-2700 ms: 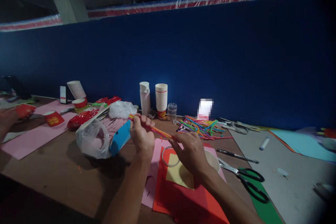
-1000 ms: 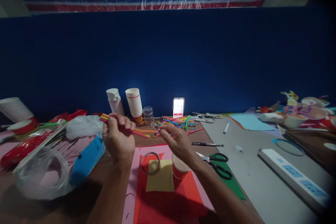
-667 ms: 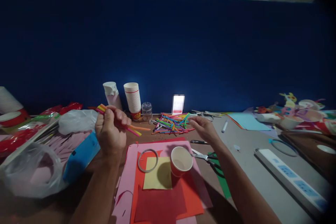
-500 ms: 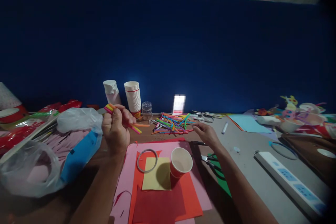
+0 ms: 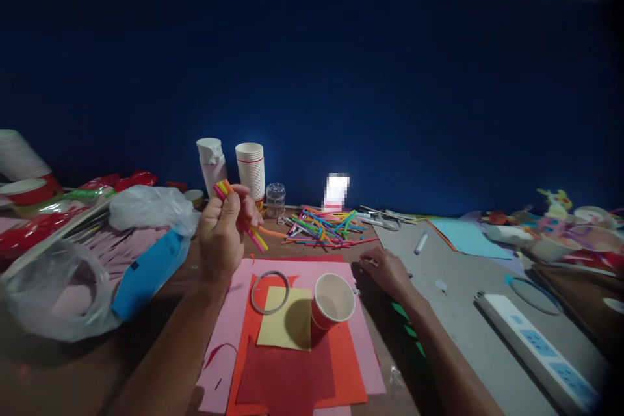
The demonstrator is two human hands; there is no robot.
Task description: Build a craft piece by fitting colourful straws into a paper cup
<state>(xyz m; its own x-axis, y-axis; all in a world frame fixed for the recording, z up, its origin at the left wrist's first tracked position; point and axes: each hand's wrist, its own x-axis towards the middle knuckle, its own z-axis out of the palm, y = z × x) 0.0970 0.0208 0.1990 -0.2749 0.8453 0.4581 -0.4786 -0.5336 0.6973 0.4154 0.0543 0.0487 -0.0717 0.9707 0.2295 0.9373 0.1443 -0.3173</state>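
My left hand [image 5: 223, 234] is raised above the table, closed round a small bundle of coloured straws [image 5: 256, 237]; their pink, yellow and orange ends stick out above my fingers. My right hand [image 5: 387, 271] lies low on the table right of a red paper cup [image 5: 334, 299], back up, fingers curled down over something hidden beneath it. The cup stands on layered red paper [image 5: 292, 377] and pink paper [image 5: 218, 364], beside a yellow square [image 5: 283, 328] and a clear tape ring [image 5: 270, 291].
A pile of loose straws [image 5: 326, 224], a stack of paper cups [image 5: 250, 169], a white bottle [image 5: 211, 162] and a small jar [image 5: 275, 198] line the blue wall. A plastic bag [image 5: 53, 292] and blue card [image 5: 146, 273] lie left; a power strip [image 5: 536, 351] and marker [image 5: 420, 242] right.
My right hand let go of the straws, swung right past the straw pile and dropped onto the table where scissors lay. My left hand tipped the bundle more upright. The view tilted down.
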